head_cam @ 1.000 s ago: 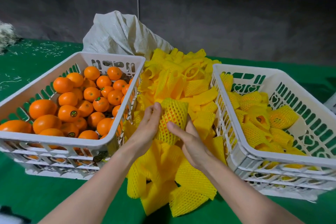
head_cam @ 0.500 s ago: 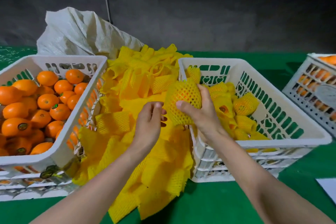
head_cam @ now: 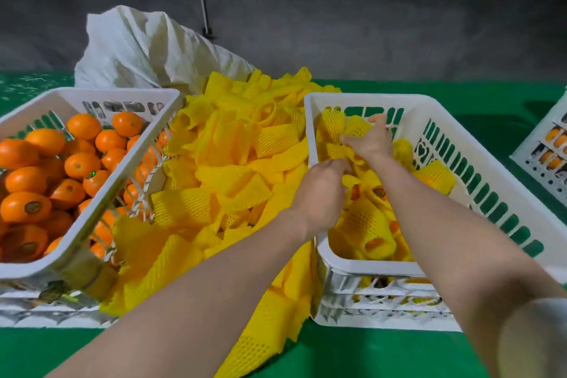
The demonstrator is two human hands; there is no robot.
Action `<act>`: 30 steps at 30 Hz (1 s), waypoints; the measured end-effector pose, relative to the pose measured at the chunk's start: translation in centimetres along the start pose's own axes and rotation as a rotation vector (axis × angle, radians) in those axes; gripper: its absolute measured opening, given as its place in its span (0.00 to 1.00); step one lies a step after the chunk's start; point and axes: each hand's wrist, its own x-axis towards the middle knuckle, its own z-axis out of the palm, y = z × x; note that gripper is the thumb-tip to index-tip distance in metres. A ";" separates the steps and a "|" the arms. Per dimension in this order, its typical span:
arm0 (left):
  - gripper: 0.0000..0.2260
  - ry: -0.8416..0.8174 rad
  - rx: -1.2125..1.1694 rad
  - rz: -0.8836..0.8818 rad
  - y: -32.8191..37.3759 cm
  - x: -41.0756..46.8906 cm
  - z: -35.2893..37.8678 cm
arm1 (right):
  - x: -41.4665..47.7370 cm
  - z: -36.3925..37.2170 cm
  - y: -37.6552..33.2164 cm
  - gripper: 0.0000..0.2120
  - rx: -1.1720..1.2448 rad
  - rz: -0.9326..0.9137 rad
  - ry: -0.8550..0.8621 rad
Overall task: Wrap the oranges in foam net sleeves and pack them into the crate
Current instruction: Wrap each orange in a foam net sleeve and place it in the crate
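Moved off the sleeve pile [head_cam: 239, 163], the right hand [head_cam: 372, 144] is setting the sleeved orange [head_cam: 356, 129] into the crate [head_cam: 399, 99] — fingers curled round it — the left hand [head_cam: 322, 190] is reaching in too, grip unclear.

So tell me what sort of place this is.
Probably a fruit packing shed: a white crate of loose oranges, a heap of yellow foam net sleeves, and a second crate taking wrapped oranges.

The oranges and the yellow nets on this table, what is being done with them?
A person is packing oranges in foam nets. Both hands are inside the right crate: the right hand holds a wrapped orange at its far end, the left hand reaches among others near the left wall. The left crate holds bare oranges; loose nets lie between the crates.
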 end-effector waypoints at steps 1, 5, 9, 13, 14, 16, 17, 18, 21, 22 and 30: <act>0.12 0.004 -0.006 0.000 0.0 0.0 -0.1 | 0.5 0.7 0.3 0.30 -0.006 -0.030 0.001; 0.13 0.000 -0.021 -0.020 0.1 -0.2 0.0 | 1.0 3.0 1.6 0.26 -0.217 -0.096 -0.162; 0.12 0.047 -0.072 -0.057 0.4 -0.4 -0.3 | -0.3 2.7 -0.9 0.21 -0.236 -0.223 -0.037; 0.12 0.141 -0.119 -0.081 0.7 -1.3 -1.0 | -4.2 1.7 -5.6 0.13 -0.034 -0.515 -0.035; 0.11 0.166 -0.138 -0.093 0.5 -1.6 -1.4 | -5.4 1.5 -6.8 0.12 0.014 -0.575 -0.039; 0.12 0.197 -0.169 -0.136 -0.3 -2.5 -2.4 | -8.0 1.0 -8.8 0.10 0.102 -0.680 -0.052; 0.11 0.211 -0.179 -0.168 -0.9 -2.9 -3.3 | -9.3 0.8 -9.5 0.09 0.142 -0.711 -0.071; 0.11 0.236 -0.181 -0.202 -1.7 -3.3 -4.3 | -10.5 0.7 -10.1 0.08 0.175 -0.729 -0.095; 0.11 0.347 -0.162 -0.297 -4.6 -4.3 -8.4 | -13.8 2.0 -11.4 0.09 0.155 -0.776 -0.161; 0.11 0.381 -0.152 -0.329 -5.7 -4.7 -9.9 | -14.6 2.9 -11.6 0.10 0.085 -0.784 -0.200; 0.08 0.487 -0.156 -0.447 -12.2 -9.9 -18.1 | -16.2 14.4 -10.1 0.29 -0.572 -0.395 -0.753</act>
